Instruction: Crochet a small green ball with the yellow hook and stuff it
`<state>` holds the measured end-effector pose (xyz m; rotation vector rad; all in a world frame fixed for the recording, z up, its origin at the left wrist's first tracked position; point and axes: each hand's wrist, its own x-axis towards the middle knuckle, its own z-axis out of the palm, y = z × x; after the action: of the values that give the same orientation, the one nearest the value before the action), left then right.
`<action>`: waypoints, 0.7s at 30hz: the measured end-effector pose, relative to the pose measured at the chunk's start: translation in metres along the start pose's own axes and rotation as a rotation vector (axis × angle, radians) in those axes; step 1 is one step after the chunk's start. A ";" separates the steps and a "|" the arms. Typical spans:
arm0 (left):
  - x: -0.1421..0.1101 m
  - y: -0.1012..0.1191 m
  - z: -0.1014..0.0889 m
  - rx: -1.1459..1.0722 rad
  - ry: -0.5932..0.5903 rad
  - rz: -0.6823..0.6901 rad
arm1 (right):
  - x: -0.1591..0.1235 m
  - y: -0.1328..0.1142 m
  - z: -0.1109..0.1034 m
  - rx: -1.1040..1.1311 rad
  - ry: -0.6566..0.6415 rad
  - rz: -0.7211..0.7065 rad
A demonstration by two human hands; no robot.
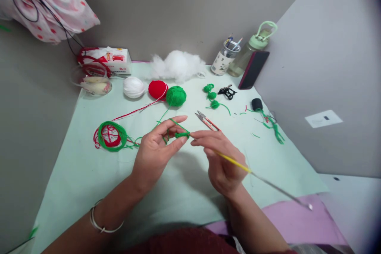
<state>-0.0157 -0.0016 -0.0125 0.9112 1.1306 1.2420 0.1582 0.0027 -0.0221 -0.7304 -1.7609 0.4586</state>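
Observation:
My left hand [154,147] pinches a small piece of green crochet [181,135] between thumb and fingers, with a green strand running over the raised index finger. That strand appears to lead back to the green yarn ball [176,96]. In my right hand [224,160] is a crochet hook [233,162] with a yellow handle; its long metal shaft slants toward the lower right. The hook's tip meets the crochet piece at my left fingertips, and the exact loop there is too small to make out. Red-handled thread snips [208,121] lie just beyond my right hand.
Red [157,89] and white yarn balls [133,87] sit behind, near white stuffing [178,66]. Wound yarn [112,136] lies left. Small green crocheted pieces [212,95], a black claw clip [228,92], a pen cup [224,58], bottle [242,57] and phone [254,70] stand or lie right.

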 end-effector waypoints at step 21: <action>0.002 0.003 -0.003 -0.380 -0.171 -0.231 | 0.008 0.003 0.005 0.416 0.178 0.350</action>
<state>-0.0191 0.0004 -0.0099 0.5698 0.8027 1.1153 0.1528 0.0105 -0.0196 -0.7530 -1.3138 0.9353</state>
